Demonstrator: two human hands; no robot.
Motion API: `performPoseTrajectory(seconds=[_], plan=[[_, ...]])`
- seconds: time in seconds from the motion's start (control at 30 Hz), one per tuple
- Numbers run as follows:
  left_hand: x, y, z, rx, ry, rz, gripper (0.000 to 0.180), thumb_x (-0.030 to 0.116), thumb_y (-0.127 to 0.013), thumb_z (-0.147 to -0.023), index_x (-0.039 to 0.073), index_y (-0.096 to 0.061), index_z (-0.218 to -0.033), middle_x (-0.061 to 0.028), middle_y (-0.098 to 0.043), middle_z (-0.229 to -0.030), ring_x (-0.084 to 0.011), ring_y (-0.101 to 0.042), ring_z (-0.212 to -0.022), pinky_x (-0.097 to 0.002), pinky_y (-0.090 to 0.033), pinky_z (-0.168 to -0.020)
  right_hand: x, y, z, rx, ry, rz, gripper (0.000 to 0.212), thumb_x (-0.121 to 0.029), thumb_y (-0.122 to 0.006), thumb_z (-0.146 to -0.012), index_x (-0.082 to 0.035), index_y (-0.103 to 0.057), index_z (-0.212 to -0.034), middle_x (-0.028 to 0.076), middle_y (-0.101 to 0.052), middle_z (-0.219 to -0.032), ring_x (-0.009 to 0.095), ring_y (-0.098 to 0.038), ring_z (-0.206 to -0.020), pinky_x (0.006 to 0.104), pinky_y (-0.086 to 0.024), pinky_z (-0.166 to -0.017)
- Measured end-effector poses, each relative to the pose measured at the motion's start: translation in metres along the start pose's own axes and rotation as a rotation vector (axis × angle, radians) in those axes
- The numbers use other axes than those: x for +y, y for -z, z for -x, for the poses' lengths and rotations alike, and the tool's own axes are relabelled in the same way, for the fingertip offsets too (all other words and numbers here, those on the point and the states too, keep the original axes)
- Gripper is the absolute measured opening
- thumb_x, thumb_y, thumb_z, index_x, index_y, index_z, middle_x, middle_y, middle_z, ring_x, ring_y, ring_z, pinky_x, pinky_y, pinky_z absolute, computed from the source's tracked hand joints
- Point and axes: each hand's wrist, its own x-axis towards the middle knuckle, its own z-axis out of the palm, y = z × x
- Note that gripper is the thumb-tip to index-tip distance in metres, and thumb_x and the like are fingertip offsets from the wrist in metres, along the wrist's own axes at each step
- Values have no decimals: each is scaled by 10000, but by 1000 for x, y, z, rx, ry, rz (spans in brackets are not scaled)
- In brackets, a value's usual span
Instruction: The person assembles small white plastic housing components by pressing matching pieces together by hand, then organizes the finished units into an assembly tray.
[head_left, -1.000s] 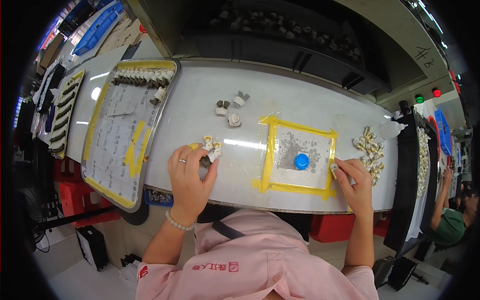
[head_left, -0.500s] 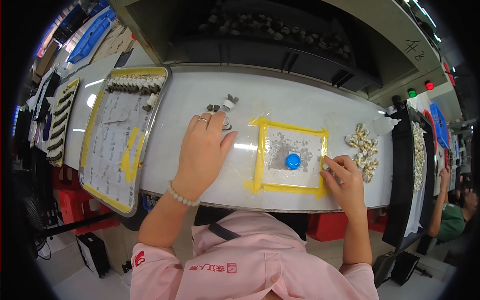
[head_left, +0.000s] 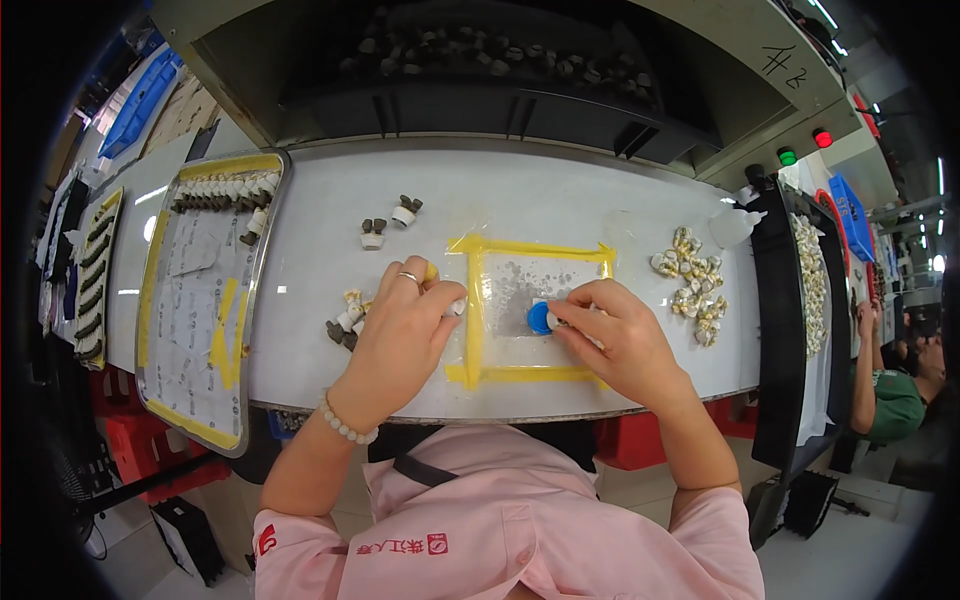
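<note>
My left hand (head_left: 395, 325) is closed over a small white piece (head_left: 457, 307), whose end shows past the thumb. My right hand (head_left: 625, 345) pinches another small white piece (head_left: 553, 320) right at a round blue cap (head_left: 538, 318). Whether that piece touches the cap I cannot tell. The cap stands on a wet-spotted sheet framed by yellow tape (head_left: 540, 375). Just left of my left hand lie several white-and-brown figure pieces (head_left: 349, 320). Farther back are two white pieces with dark brown legs (head_left: 372, 233).
At left, a metal tray (head_left: 283, 190) holds a row of figure pieces (head_left: 228, 188). A loose pile of white-and-gold pieces (head_left: 690, 280) and a white squeeze bottle (head_left: 735, 228) are at right. Black bins (head_left: 500, 115) stand behind. Another person in green (head_left: 895, 400) sits far right.
My right hand has moved left from the taped frame's right side to the blue cap, carrying its piece. My left hand has come away from the far brown-legged pieces and now holds a white piece.
</note>
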Motion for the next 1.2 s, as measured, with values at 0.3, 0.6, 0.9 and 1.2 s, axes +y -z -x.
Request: performPoseTrajectory(seconds=[0.3,0.6,0.9,1.2], plan=[[2,-3,8,63,-23,81,228,-13,-684,-767,-4,-614,-984,-148,-555,-1005,-282,-577,-916,-336,-481,-779,-3,-3,-15,-117,133,203,235,-24,-734,-706,-6,-694,-937,80,-604,-848,245,-589,-748,359,-501,-687],[18,-30,33,65,354,1372,289,-116,-646,-826,-65,-619,-1109,-29,-526,-970,-86,-587,-844,-223,-527,-798,-4,0,3,-56,-253,-292,231,-17,-721,-782,-6,-704,-1012,90,-660,-911,189,-623,-811,284,-492,-721],[21,-44,43,57,350,1397,324,-119,-628,-839,-70,-591,-1157,-142,-642,-1107,-160,-636,-1006,-272,-538,-894,-13,-9,9,0,-213,-583,250,-39,-720,-804,-29,-702,-1053,93,-664,-913,183,-625,-818,283,-488,-721],[25,-48,47,179,278,1261,295,-108,-681,-801,-49,-657,-1089,-77,-664,-959,-139,-654,-901,-227,-541,-794,-22,-13,4,-64,-196,-605,295,-5,-755,-755,-16,-716,-1047,88,-673,-911,148,-621,-796,250,-486,-669]])
